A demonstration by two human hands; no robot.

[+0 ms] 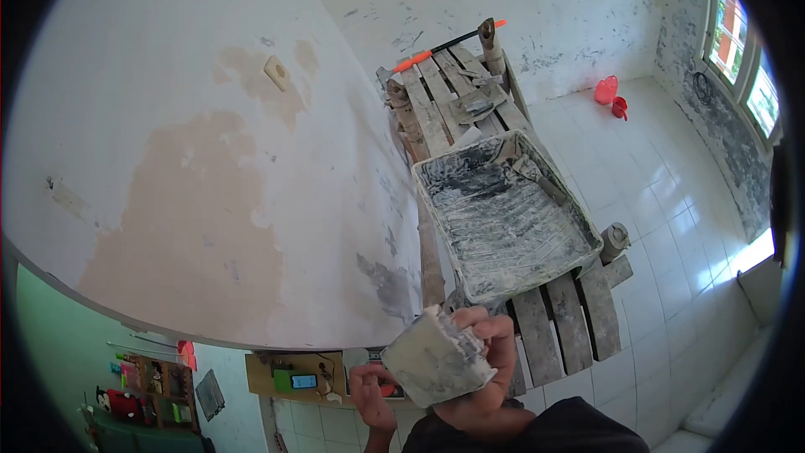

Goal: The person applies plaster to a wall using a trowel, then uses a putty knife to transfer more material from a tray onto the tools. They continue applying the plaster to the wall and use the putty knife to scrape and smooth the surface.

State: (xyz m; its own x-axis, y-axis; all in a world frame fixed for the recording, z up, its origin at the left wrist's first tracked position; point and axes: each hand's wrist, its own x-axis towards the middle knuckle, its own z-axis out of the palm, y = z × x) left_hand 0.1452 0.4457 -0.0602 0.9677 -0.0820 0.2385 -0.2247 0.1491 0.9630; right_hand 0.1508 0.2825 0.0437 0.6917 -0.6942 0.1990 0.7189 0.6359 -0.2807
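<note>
My right hand (496, 354) grips a flat, squarish plate coated with pale putty (436, 361); its upper right edge is ragged and thickly caked. Left of the plate is my left hand (371, 396), its fingers curled in closely; anything they may hold is too small or hidden to make out. Just beyond the plate, a large putty-smeared tray (520, 243) rests on a slatted wooden bench (562, 323). A scraper (538, 180) lies inside the tray at its far right. The wall (335, 226) on my left bears beige and grey patches.
More smeared tools (476, 106) lie at the bench's far end, near an orange-and-black pole (449, 46). A can (615, 239) stands at the bench's right side. A red dipper (620, 108) sits on the tiled floor (662, 260). A wall socket (276, 73) protrudes at left.
</note>
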